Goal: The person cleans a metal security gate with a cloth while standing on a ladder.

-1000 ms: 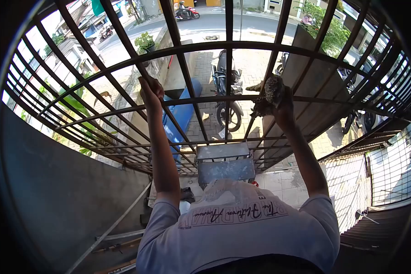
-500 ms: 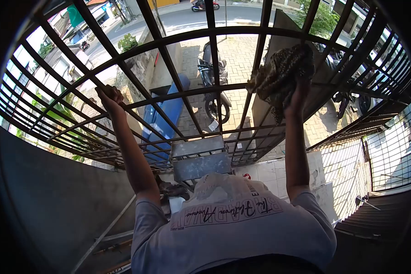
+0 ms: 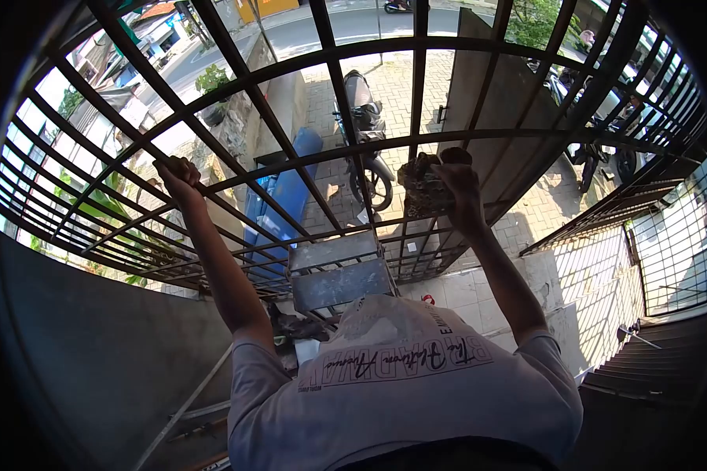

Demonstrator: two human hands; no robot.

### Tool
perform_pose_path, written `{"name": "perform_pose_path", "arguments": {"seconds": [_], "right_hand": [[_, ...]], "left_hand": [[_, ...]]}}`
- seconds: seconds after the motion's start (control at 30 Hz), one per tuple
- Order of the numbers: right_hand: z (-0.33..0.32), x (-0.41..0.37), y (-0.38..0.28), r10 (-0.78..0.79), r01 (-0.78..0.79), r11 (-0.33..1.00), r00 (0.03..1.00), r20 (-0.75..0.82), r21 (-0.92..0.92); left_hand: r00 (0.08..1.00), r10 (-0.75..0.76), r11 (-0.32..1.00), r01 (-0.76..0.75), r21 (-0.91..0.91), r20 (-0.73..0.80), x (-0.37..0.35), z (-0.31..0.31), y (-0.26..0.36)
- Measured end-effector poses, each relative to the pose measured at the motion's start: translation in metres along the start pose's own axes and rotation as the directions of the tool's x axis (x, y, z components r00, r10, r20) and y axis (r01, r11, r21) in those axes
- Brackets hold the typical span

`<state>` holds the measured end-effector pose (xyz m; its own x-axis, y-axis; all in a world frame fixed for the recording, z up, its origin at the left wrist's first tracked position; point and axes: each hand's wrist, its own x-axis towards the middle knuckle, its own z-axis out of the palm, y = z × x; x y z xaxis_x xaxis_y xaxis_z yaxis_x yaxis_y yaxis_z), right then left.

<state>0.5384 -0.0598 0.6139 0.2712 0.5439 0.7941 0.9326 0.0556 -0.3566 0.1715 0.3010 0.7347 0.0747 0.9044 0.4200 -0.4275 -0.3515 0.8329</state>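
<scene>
A dark metal grille (image 3: 377,46) of upright and curved cross bars spans the view in front of me. My left hand (image 3: 181,180) is closed around one of its bars on the left side. Bunched in my right hand (image 3: 463,192) is a patterned brown cloth (image 3: 424,188), which lies against the bars right of centre, just below a cross bar. The cloth hides part of the bar behind it and some of my fingers.
Just below the grille stands a stepladder (image 3: 342,286) with flat grey treads. Beyond the bars are a parked motorcycle (image 3: 361,118), a blue rolled or barrel-like object (image 3: 287,200) and a tall panel (image 3: 479,102). A wall (image 3: 94,322) rises at lower left.
My right hand has brought the cloth down and to the left, from the upper cross bar to below the middle one. My left hand keeps its hold. The view has shifted slightly.
</scene>
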Motion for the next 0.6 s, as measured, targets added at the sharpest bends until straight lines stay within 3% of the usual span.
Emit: {"name": "perform_pose_path", "arguments": {"seconds": [0.03, 0.07, 0.1, 0.17, 0.2, 0.27, 0.33, 0.37, 0.4, 0.43, 0.47, 0.5, 0.6], "right_hand": [[-0.010, -0.008, 0.007, 0.134, -0.135, 0.977, 0.991, 0.019, 0.165], [-0.023, -0.013, 0.018, 0.396, -0.320, 0.847, 0.912, -0.103, 0.424], [-0.031, -0.014, 0.025, 0.641, -0.406, 0.622, 0.755, -0.138, 0.669], [-0.060, 0.013, 0.004, 0.712, -0.273, 0.630, 0.577, -0.400, 0.727], [-0.059, 0.019, 0.005, 0.707, -0.274, 0.633, 0.587, -0.396, 0.724], [-0.052, 0.028, 0.000, 0.443, -0.341, 0.896, 0.677, -0.588, 0.283], [-0.001, 0.031, 0.000, 0.603, -0.488, 0.785, 0.743, -0.290, 0.382], [0.025, 0.040, -0.021, 0.367, -0.367, 0.928, 0.882, -0.296, 0.057], [0.039, 0.040, -0.051, 0.144, -0.189, 0.959, 0.967, -0.211, -0.211], [0.058, 0.037, -0.063, 0.044, -0.027, 0.997, 0.963, -0.266, 0.069], [0.058, 0.041, -0.085, 0.050, -0.024, 0.990, 0.982, -0.184, 0.143], [0.070, 0.042, -0.094, -0.037, 0.053, 0.996, 0.977, -0.212, 0.069], [0.099, 0.027, -0.099, -0.010, 0.012, 1.000, 0.997, -0.072, 0.027]], "left_hand": [[1.000, -0.012, 1.000, 0.012, -0.006, 0.008, 0.001, -0.002, -0.002], [1.000, -0.019, 1.000, 0.019, -0.015, 0.015, 0.004, -0.003, -0.003], [1.000, -0.007, 1.000, 0.007, -0.023, 0.010, 0.007, -0.002, -0.004], [1.000, -0.011, 1.000, 0.011, -0.009, -0.015, 0.005, -0.005, -0.008], [1.000, -0.008, 1.000, 0.008, -0.019, 0.006, 0.006, -0.006, -0.008], [1.000, -0.008, 1.000, 0.008, -0.021, 0.007, 0.006, -0.008, -0.008], [1.000, -0.003, 1.000, 0.003, -0.025, 0.026, 0.006, -0.006, -0.007], [0.999, -0.008, 1.000, 0.008, -0.020, 0.034, 0.005, -0.006, -0.007], [1.000, -0.007, 1.000, 0.008, -0.018, 0.019, 0.004, -0.005, -0.007], [1.000, -0.001, 1.000, 0.001, -0.019, 0.002, 0.005, -0.003, -0.006], [1.000, -0.014, 1.000, 0.014, -0.020, 0.003, 0.004, -0.001, -0.003], [1.000, -0.007, 1.000, 0.007, -0.023, 0.003, 0.006, 0.000, -0.003], [1.000, -0.014, 1.000, 0.014, -0.024, 0.001, 0.003, -0.002, -0.004]]}}
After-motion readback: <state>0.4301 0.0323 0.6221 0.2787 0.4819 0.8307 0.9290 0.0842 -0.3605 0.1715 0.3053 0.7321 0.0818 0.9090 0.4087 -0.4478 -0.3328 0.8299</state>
